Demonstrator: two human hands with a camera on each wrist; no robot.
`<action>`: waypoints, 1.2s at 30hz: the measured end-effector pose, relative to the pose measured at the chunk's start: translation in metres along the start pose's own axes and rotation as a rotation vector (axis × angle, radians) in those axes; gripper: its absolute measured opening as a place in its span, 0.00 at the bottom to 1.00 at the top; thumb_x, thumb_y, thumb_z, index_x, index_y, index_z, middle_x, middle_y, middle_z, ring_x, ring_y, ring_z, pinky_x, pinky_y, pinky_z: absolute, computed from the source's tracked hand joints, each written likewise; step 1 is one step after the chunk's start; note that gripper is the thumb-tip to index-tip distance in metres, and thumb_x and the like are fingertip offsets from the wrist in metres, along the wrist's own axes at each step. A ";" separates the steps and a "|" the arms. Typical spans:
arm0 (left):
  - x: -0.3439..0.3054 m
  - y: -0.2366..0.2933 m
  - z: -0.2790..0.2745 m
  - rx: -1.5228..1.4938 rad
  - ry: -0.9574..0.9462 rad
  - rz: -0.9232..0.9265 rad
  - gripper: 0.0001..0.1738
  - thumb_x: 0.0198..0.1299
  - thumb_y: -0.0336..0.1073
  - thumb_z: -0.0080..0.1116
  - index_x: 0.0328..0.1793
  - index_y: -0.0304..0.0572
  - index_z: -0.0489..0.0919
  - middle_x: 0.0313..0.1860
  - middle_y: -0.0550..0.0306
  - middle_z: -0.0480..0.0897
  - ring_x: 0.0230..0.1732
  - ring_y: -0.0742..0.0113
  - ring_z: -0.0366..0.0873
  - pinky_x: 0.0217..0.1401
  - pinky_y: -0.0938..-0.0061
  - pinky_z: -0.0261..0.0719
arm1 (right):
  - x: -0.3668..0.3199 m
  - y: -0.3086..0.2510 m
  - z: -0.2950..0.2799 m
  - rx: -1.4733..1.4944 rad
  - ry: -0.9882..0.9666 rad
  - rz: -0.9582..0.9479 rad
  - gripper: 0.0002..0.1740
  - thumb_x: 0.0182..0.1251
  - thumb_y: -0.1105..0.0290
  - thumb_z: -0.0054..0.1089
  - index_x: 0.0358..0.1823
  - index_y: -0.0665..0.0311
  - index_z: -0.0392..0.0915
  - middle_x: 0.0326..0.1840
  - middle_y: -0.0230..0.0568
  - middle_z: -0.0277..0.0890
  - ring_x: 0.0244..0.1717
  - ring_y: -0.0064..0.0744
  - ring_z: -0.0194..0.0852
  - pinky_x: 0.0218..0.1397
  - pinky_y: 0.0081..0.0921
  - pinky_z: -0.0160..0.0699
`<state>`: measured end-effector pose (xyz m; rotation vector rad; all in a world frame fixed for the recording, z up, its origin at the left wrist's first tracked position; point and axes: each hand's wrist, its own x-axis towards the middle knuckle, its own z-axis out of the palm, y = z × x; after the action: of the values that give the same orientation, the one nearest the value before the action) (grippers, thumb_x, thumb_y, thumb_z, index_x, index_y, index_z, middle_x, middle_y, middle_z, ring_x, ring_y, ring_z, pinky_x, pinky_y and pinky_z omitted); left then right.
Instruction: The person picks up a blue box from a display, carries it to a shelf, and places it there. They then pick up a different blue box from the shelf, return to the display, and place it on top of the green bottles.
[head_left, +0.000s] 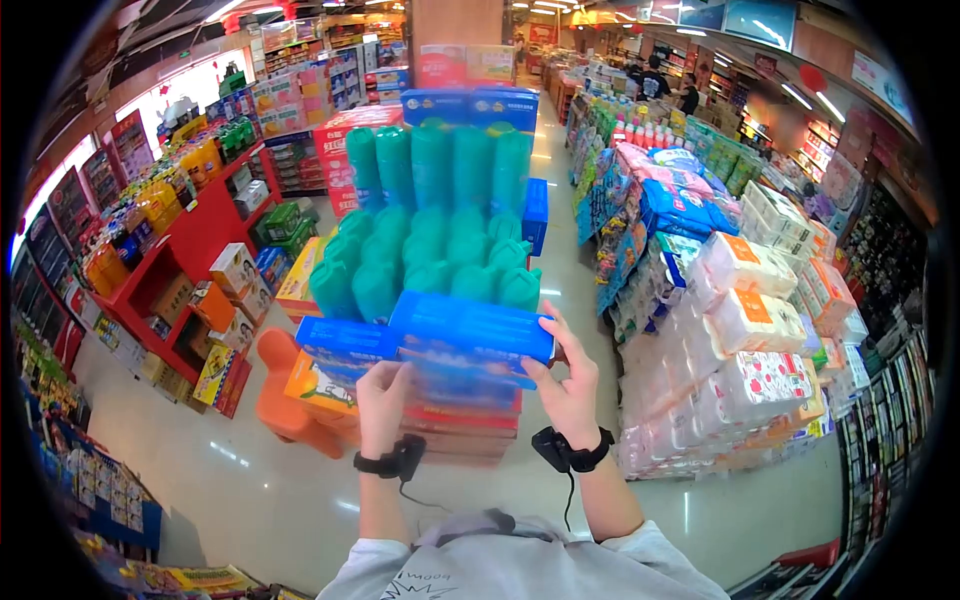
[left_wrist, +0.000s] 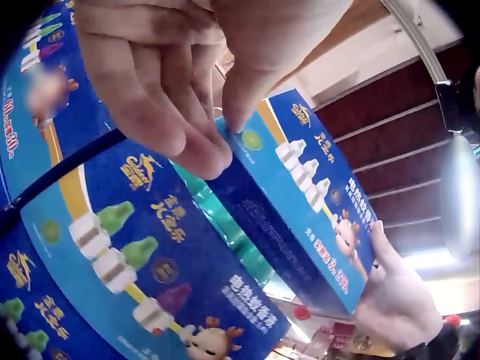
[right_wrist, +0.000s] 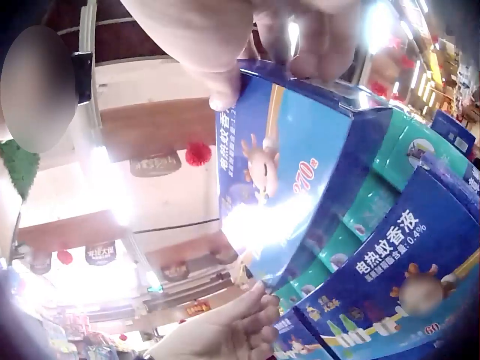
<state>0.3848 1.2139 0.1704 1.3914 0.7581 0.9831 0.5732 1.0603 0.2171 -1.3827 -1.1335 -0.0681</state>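
Observation:
My two hands hold a blue mosquito-repellent liquid box (head_left: 470, 335) by its opposite ends, in front of the green bottles (head_left: 440, 265). At its left end my left hand (head_left: 383, 400) pinches a corner between thumb and fingers. My right hand (head_left: 570, 385) grips the other end, the thumb (right_wrist: 225, 96) lying on the printed face and the fingers over the edge. The held box is tilted in both wrist views. Close beside it, a similar blue box (head_left: 345, 345) stands at the left front of the display, and its printed front (left_wrist: 142, 247) fills the lower left wrist view.
Behind the bottles stand more blue boxes (head_left: 470, 105). An orange stool (head_left: 285, 385) is left of the display. Stacked tissue packs (head_left: 745, 320) line the right side, across an aisle floor (head_left: 560, 260). Red shelving (head_left: 160, 280) with bottles and cartons runs along the left.

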 end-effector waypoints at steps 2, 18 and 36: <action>0.015 -0.014 -0.009 0.069 -0.028 -0.007 0.12 0.68 0.35 0.57 0.37 0.31 0.81 0.28 0.58 0.83 0.28 0.76 0.78 0.31 0.80 0.75 | 0.003 0.002 0.007 -0.006 0.004 0.022 0.28 0.56 0.77 0.68 0.61 0.65 0.73 0.68 0.50 0.71 0.53 0.36 0.78 0.55 0.28 0.76; 0.041 -0.042 -0.025 0.006 -0.178 0.049 0.09 0.62 0.28 0.60 0.30 0.31 0.79 0.27 0.55 0.84 0.29 0.73 0.81 0.35 0.79 0.76 | 0.019 0.034 0.026 0.024 -0.037 -0.032 0.28 0.57 0.78 0.67 0.61 0.64 0.73 0.68 0.49 0.71 0.59 0.37 0.77 0.56 0.28 0.76; 0.024 -0.055 0.003 0.460 -0.422 0.211 0.09 0.57 0.30 0.64 0.42 0.34 0.85 0.32 0.52 0.86 0.34 0.72 0.83 0.39 0.76 0.79 | 0.023 0.045 0.015 -0.051 -0.109 0.014 0.31 0.56 0.74 0.70 0.64 0.62 0.72 0.72 0.47 0.66 0.66 0.43 0.72 0.65 0.33 0.72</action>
<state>0.4038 1.2388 0.1192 2.0329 0.5403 0.6533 0.6045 1.0972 0.1960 -1.4542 -1.2192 -0.0116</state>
